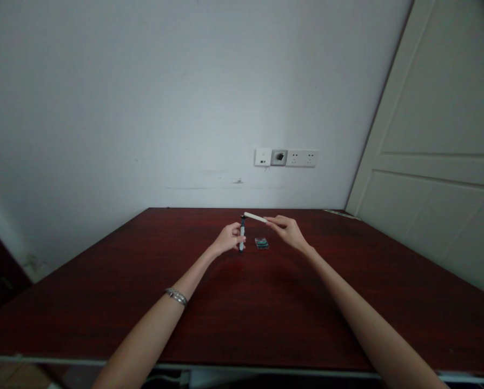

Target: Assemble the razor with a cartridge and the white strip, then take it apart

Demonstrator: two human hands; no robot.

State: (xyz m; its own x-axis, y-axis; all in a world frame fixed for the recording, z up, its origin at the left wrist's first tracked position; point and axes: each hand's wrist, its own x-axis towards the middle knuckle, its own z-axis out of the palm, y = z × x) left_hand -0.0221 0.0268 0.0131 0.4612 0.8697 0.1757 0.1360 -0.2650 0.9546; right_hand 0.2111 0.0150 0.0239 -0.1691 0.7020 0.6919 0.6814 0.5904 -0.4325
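"White-handled tool (242, 235), just about the middle of the frame: is that what you've got there?"

"Yes, I have it upright, dark head at the top."

"Take me across from the left, then."

"Dark red, the wood-grained table (258, 313) spreads over the lower half, from the left edge to the right. Lower left of centre, a silver bracelet (177, 296) sits on my left forearm. Follow that arm up to the centre and you reach my left hand (227, 239), thumb and fingers closed round the white handle."

"Does the tool's foot touch the table?"

"I can't tell from this angle. Its head is up by the left end of a slim white strip (256, 217), which slants slightly down to the right. Whether those two touch, I can't make out either."

"And below the strip?"

"A small clear case (262, 243) with something green in it, lying on the table just right of the tool. Then comes my right hand (289, 232), right of centre, pinching the strip's right end between thumb and fingertips."

"Anything behind?"

"Above that hand, a row of wall sockets (287, 158) on the pale wall (209, 97). Farthest over, a cream panelled door (440, 124) fills the upper right of the frame."
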